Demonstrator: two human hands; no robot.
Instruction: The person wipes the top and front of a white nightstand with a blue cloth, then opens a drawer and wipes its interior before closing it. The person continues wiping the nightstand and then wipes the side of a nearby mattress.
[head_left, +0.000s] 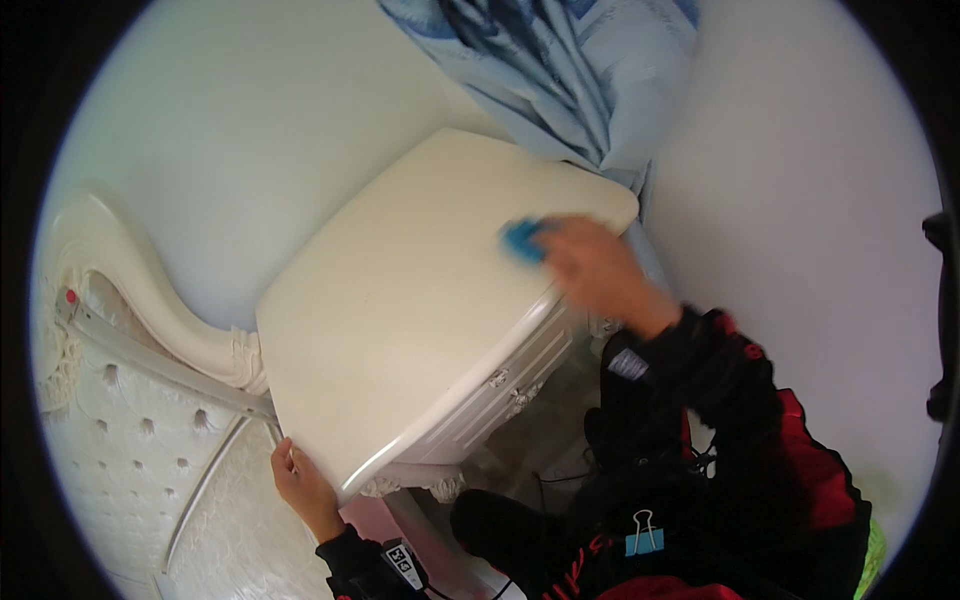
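A cream nightstand (390, 277) with a glossy curved front edge and carved drawer fronts stands before me. Over its top, towards the right end, my right hand (589, 262) grips a blue cloth (523, 240); both are blurred. My left hand (304, 480) is at the near left corner of the top, its fingers against the side edge. Whether those fingers grip the edge cannot be told.
Left of the nightstand is a cream tufted headboard (127, 450) with a carved frame and a pale rail (172, 375). A blue patterned curtain (570, 90) hangs against the far right corner. Walls stand behind and to the right.
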